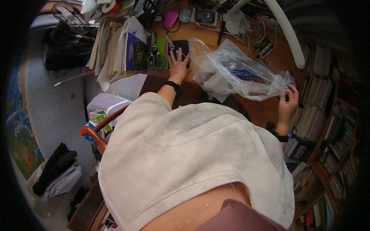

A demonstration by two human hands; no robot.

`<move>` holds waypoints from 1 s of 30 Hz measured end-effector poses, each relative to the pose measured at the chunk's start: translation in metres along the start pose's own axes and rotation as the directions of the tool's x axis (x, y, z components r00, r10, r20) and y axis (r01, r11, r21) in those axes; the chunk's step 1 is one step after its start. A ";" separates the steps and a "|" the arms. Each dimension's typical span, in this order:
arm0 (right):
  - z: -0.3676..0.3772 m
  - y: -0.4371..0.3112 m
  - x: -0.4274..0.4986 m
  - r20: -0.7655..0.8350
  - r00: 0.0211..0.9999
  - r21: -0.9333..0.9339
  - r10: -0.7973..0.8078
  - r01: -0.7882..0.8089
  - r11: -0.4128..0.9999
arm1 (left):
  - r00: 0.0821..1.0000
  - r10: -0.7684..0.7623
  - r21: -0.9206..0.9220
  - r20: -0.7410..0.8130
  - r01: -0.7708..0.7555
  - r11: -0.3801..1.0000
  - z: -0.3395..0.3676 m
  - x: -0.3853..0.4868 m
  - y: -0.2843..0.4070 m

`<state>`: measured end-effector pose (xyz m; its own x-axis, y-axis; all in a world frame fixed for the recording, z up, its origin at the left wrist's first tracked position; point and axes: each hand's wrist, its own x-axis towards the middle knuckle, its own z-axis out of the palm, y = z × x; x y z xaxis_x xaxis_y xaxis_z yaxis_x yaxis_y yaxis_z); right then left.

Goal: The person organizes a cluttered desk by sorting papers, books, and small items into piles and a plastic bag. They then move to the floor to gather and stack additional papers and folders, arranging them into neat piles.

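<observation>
My left hand (178,68) rests with its fingers spread on a flat black item (181,47) near the desk's front edge. Just left of it lie scissors (156,57) with black-and-white handles, on top of a green item (162,49). My right hand (290,99) grips the gathered right end of a clear plastic bag (245,83) between thumb and fingers. The bag lies crumpled across the desk (208,34). A blue printed item (245,74) shows through its film, and white paper (228,47) sticks out behind it.
Upright books and papers (111,49) stand left on the desk. Cables (245,40), a pink item (170,19) and a white lamp arm (289,31) are at the back. Bookshelves (332,144) rise on the right. A wooden chair arm (92,134) is at my left.
</observation>
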<state>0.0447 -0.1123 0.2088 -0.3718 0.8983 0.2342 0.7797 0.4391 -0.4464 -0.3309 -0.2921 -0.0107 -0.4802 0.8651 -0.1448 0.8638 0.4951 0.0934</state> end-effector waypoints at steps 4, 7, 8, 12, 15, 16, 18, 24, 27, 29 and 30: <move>0.002 0.001 0.004 0.017 1.000 0.008 -0.021 0.021 1.000 | 0.993 0.119 0.044 -0.012 -0.119 0.992 0.002 0.019 -0.011; 0.003 0.003 0.005 0.025 0.997 -0.023 -0.073 0.074 0.997 | 0.985 0.173 0.090 -0.012 -0.171 0.981 -0.001 0.048 -0.022; 0.003 0.003 0.005 0.024 0.994 -0.047 -0.105 0.106 0.993 | 0.982 0.191 0.101 -0.013 -0.189 0.977 -0.002 0.057 -0.025; 0.003 0.003 0.002 0.064 0.998 0.023 0.025 -0.027 0.999 | 0.975 0.221 0.070 0.012 -0.222 0.973 -0.008 0.077 -0.028; 0.002 0.004 0.000 0.052 0.999 0.009 0.002 -0.003 1.000 | 0.975 0.220 0.080 0.039 -0.222 0.972 -0.013 0.077 -0.026; 0.001 0.005 -0.001 0.031 0.998 -0.009 -0.051 0.051 0.999 | 0.976 0.215 0.046 0.045 -0.216 0.975 -0.015 0.075 -0.027; 0.001 0.008 -0.002 0.019 0.996 -0.031 -0.091 0.091 0.995 | 0.976 0.216 -0.019 0.027 -0.216 0.976 -0.019 0.072 -0.028; -0.003 0.019 -0.008 0.035 0.999 -0.001 -0.007 0.007 1.000 | 0.991 0.133 -0.081 -0.008 -0.133 0.988 -0.028 0.066 -0.021; -0.005 0.023 -0.011 0.029 1.000 0.063 0.009 -0.011 0.998 | 0.981 0.156 -0.236 -0.114 -0.179 0.955 -0.031 0.062 0.002; -0.006 0.023 -0.013 0.045 0.999 0.112 0.026 -0.031 0.993 | 0.919 0.307 -0.602 -0.248 -0.395 0.694 -0.032 0.054 0.027; -0.005 0.022 -0.014 0.037 0.999 0.131 -0.004 -0.001 0.991 | 0.869 0.375 -0.686 -0.323 -0.488 0.540 -0.032 0.047 0.041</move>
<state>0.0699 -0.1148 0.2004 -0.3935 0.8964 0.2042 0.7070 0.4370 -0.5560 -0.3229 -0.2281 0.0174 -0.1430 0.9633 0.2272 0.5956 -0.0996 0.7971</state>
